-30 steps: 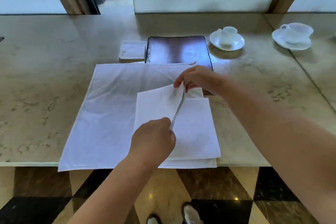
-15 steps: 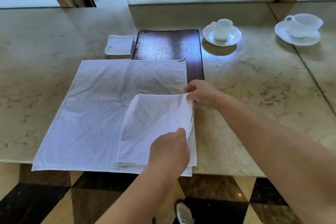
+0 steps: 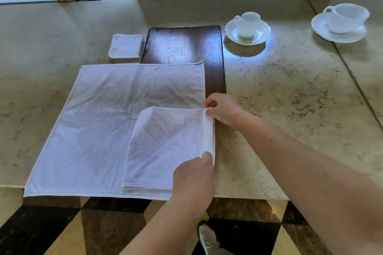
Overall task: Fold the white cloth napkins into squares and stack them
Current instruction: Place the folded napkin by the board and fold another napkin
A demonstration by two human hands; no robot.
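Two bare hands work one folded white napkin (image 3: pixel 170 147) at the near edge of a beige marble counter (image 3: pixel 290 97).

Right hand (image 3: pixel 224 109): thumb and forefinger curled and pinched on the napkin's far right corner, the corner lifted slightly off the cloth beneath.

Left hand (image 3: pixel 193 174): fingers curled, thumb tip on top of the napkin's right edge near its near right corner, gripping that edge; the fingers under the cloth are hidden.

Folded napkin: several layers, roughly square, edges showing stacked along its near side. It lies on the near right part of a larger white napkin (image 3: pixel 103 122) spread flat, whose near hem reaches the counter's near edge.

Dark wooden tray (image 3: pixel 184 45): beyond the spread napkin, its near part covered by that cloth, a strip of it showing along the cloth's right side.

Small stack of folded white squares (image 3: pixel 126 46): just left of the tray's far end, at the far side of the spread napkin.

White cup on saucer (image 3: pixel 247 28): right of the tray's far end.

Second white cup on saucer (image 3: pixel 342 21): far right, well apart from the first.

Floor: dark and tan checkered tiles (image 3: pixel 62 230), with a light shoe (image 3: pixel 207 238) near the bottom.
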